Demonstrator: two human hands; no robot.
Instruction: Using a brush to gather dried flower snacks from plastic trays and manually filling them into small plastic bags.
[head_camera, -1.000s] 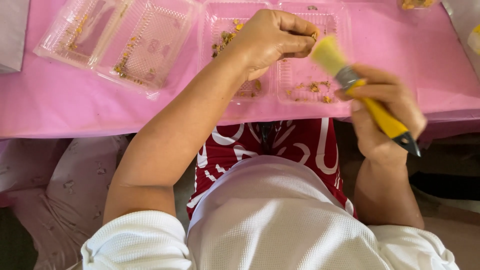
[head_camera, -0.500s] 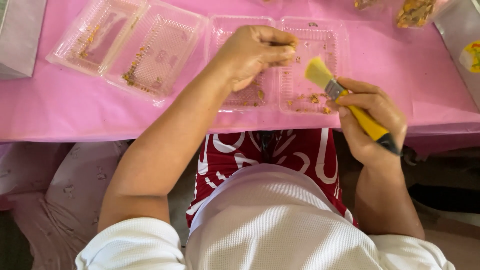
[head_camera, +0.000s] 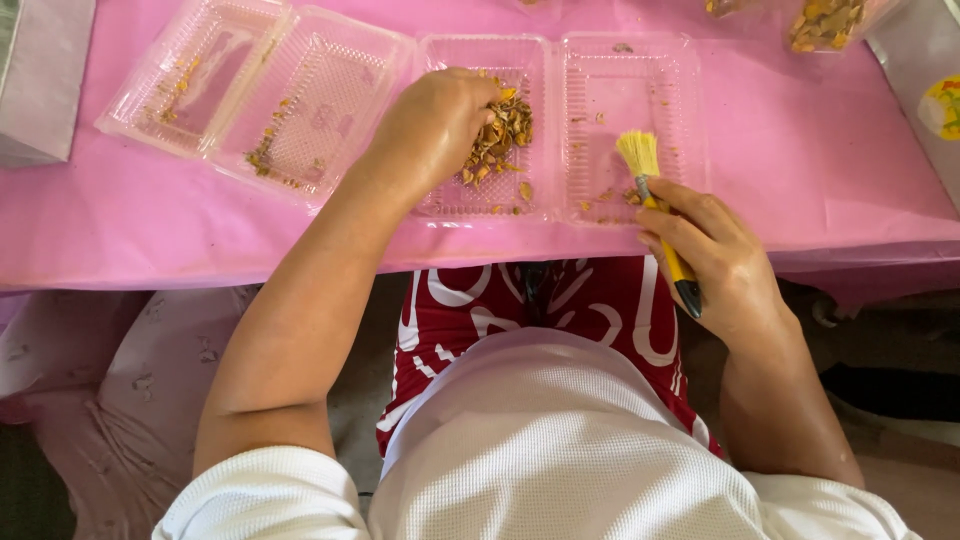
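While the pink desk carries two open clear clamshell boxes, the nearer box lies under both hands. The left hand is curled over a heap of yellow-brown pieces, perhaps pinching some. The right hand grips a small yellow brush, bristles up.

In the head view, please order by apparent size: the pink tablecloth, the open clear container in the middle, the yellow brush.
1. pink tablecloth
2. open clear container
3. yellow brush
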